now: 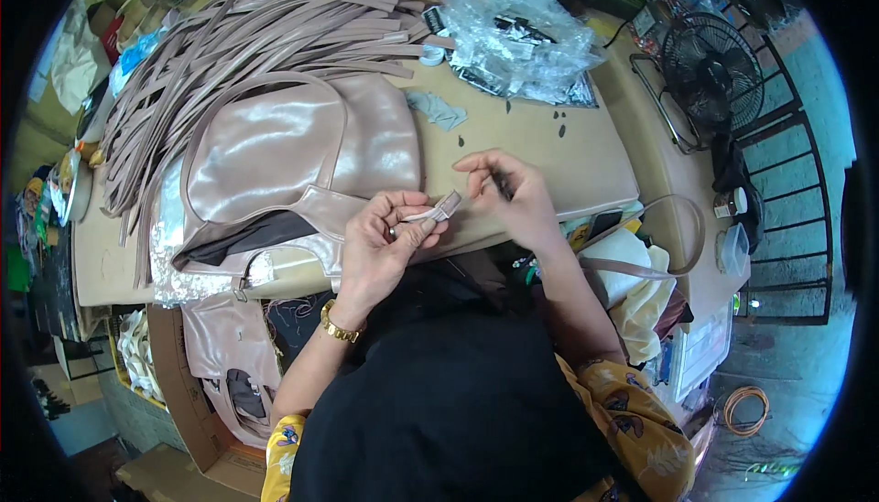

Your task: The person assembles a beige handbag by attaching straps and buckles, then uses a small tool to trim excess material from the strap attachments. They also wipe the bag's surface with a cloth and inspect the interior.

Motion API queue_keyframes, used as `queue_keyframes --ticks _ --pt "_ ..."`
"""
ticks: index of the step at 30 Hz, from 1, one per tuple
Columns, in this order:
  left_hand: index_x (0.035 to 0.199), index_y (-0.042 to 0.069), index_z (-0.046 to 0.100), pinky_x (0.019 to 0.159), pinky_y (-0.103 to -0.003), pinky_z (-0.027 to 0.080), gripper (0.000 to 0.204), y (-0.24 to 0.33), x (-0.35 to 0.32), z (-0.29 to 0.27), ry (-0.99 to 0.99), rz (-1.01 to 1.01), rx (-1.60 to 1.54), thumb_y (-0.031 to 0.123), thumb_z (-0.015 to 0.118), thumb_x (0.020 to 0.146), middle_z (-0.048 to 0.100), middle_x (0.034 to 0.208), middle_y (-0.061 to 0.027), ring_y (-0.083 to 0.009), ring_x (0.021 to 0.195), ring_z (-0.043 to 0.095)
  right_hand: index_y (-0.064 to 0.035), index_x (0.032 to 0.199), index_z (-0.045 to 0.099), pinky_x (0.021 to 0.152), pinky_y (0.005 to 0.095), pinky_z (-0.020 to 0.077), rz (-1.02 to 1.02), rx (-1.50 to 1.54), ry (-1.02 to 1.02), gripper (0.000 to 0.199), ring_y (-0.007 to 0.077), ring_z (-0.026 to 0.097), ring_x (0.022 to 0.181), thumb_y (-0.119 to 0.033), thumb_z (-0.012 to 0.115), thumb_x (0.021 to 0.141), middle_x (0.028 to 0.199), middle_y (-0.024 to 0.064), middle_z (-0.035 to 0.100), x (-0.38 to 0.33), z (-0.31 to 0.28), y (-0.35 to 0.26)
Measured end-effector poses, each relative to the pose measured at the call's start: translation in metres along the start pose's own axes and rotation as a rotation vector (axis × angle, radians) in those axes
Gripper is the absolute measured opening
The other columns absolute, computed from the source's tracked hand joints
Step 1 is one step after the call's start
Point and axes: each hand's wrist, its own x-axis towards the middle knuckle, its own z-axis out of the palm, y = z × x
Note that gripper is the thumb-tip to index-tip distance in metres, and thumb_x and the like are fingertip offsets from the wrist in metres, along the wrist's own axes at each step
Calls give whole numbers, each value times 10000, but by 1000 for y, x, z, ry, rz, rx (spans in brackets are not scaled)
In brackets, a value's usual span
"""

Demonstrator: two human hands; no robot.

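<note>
left hand (383,237): clamped on strap end (441,210)
right hand (515,196): pinching dark tool (503,185), right of strap
bag (293,159): left, on table (568,150)

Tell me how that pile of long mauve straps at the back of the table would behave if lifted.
The straps are probably floppy: several droop over the left edge of the table. They look thin and flat, so likely light and unlikely to roll. Lying loose and crisscrossed, they would probably slide apart or tangle if grabbed as a bunch.

short yellow patterned sleeves, a black apron front, a gold watch (339,326) and a ring on the left hand (383,244).
</note>
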Motion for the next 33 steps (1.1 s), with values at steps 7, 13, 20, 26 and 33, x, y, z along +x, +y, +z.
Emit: queue_keyframes --ticks 7,13,20,26,33 --pt "907 3 677 646 -361 508 194 18 1 23 71 456 1256 61 768 746 681 963 -126 -324 743 641 -19 863 672 626 230 403 -128 -201 183 42 54 499 699 6 703 848 768 -20 595 -14 23 -5" --pt "786 -4 591 603 -313 491 167 16 4 13 113 429 786 -4 756 770 657 1084 -141 -180 768 620 1 908 651 667 231 435 -26 -142 93 131 60 533 729 -49 750 838 793 -11 611 -15 15 -11" --pt "1271 -32 467 632 -197 575 390 9 8 7 49 96 46 17 645 927 671 996 -108 -139 811 689 27 830 627 576 271 413 -358 -439 191 105 123 538 655 -7 725 820 749 71 574 -8 25 0" --pt "1210 -39 491 616 -199 571 312 0 9 -3 -15 65 -112 28 631 940 671 980 -104 -147 832 698 1 868 611 541 249 365 0 223 305 113 78 472 633 -84 673 907 746 -2 546 -9 22 8" --pt "1202 -29 496 588 -202 565 305 -3 8 3 17 83 -121 27 635 936 669 975 -95 -131 795 692 3 962 652 605 233 459 -319 -463 182 134 134 591 717 39 668 834 877 49 595 -8 22 -6"
